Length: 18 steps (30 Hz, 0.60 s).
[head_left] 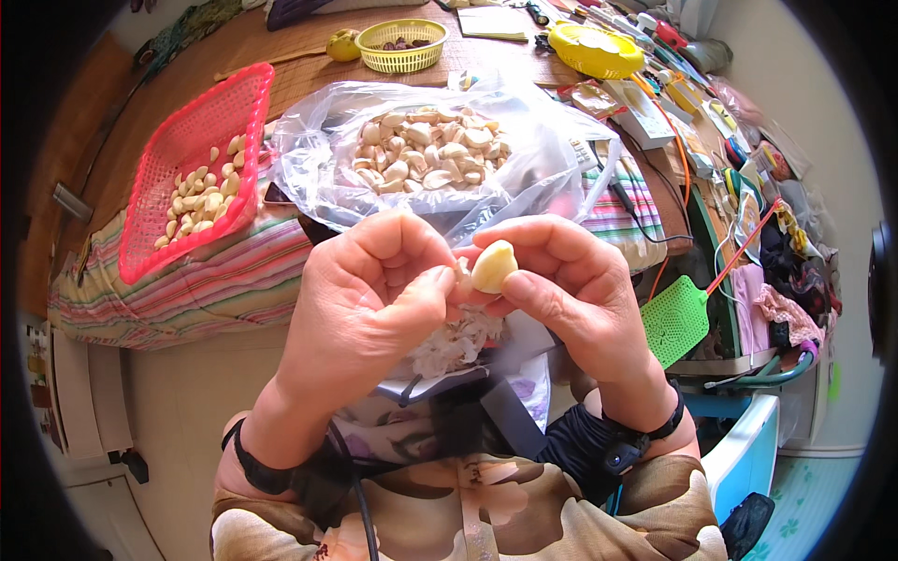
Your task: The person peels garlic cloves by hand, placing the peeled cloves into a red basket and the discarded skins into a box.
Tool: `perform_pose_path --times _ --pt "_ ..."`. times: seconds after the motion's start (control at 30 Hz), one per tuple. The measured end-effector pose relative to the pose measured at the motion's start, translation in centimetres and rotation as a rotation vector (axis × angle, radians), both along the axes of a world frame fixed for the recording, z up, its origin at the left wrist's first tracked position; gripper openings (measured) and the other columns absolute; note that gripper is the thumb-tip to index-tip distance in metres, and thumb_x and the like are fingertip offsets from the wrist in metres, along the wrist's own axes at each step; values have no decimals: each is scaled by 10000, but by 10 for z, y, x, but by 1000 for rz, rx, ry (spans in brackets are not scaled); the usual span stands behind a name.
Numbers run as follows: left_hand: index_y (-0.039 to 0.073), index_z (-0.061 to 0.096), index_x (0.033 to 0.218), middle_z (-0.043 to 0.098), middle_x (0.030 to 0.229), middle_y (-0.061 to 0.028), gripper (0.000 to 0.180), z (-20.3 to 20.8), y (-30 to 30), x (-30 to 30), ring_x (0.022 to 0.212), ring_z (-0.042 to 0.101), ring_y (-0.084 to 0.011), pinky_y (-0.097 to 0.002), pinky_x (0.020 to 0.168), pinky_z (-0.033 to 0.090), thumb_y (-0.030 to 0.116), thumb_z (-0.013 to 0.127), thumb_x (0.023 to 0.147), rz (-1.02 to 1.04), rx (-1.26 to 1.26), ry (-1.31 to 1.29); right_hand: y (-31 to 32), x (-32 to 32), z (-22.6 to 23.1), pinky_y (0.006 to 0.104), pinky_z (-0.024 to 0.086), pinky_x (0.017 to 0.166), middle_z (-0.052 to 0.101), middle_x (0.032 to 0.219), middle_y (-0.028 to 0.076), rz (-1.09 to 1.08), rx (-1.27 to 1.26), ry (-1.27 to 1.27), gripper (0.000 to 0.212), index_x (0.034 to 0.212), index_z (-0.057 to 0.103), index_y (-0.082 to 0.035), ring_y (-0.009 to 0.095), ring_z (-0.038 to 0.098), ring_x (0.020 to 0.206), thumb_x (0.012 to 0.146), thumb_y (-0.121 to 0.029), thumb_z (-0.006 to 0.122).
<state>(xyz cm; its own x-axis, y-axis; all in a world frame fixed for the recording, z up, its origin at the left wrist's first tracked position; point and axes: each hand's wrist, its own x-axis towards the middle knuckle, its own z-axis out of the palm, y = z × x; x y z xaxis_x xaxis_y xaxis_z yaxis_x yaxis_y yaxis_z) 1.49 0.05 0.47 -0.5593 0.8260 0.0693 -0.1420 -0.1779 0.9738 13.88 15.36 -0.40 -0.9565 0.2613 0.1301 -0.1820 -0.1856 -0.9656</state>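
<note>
Head view: wooden table [297, 47] across the back, striped cloth [248, 266] along its near edge. Open on top, a clear plastic bag [550, 168] heaped with unpeeled garlic [430, 150]. Left of the bag, a red basket [254, 131] with peeled cloves [198, 203]. Nearer, raised before the bag, left hand [369, 290] and right hand [582, 304] close together, both hands pinching with thumb and fingers. At right, a green fly swatter [675, 323]. Beyond the bag, a small pale yellow basket [400, 60] with dark bits [408, 43] inside. Below the hands, a loose heap of papery peelings [454, 351]. Held in the right hand, one smooth pale clove [494, 268]. Pinched at the left hand's fingertips, a thin whitish scrap [462, 270] just beside the clove.
</note>
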Motion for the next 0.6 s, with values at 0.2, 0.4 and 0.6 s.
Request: perform_pose_path --times 0.2,0.4,0.6 --pt "-4 582 905 643 792 -58 70 2 0 -3 714 610 -102 -233 681 505 -13 515 887 -35 15 105 6 1 3 261 541 786 649 1104 101 -47 -44 -21 282 1198 542 22 147 653 947 960 -123 580" --pt "-22 618 818 630 762 -37 77 0 2 -2 707 584 -76 -236 678 482 -17 556 862 -21 -151 502 13 1 2 263 545 769 662 1102 130 -36 -104 -8 290 1186 538 9 148 667 920 995 -208 527" --pt "27 632 895 598 780 1 123 -7 -1 -5 747 577 -58 -227 703 474 -22 685 795 15 -172 693 14 1 0 257 545 773 668 1078 126 -25 -101 4 288 1173 541 11 130 663 883 997 -216 526"
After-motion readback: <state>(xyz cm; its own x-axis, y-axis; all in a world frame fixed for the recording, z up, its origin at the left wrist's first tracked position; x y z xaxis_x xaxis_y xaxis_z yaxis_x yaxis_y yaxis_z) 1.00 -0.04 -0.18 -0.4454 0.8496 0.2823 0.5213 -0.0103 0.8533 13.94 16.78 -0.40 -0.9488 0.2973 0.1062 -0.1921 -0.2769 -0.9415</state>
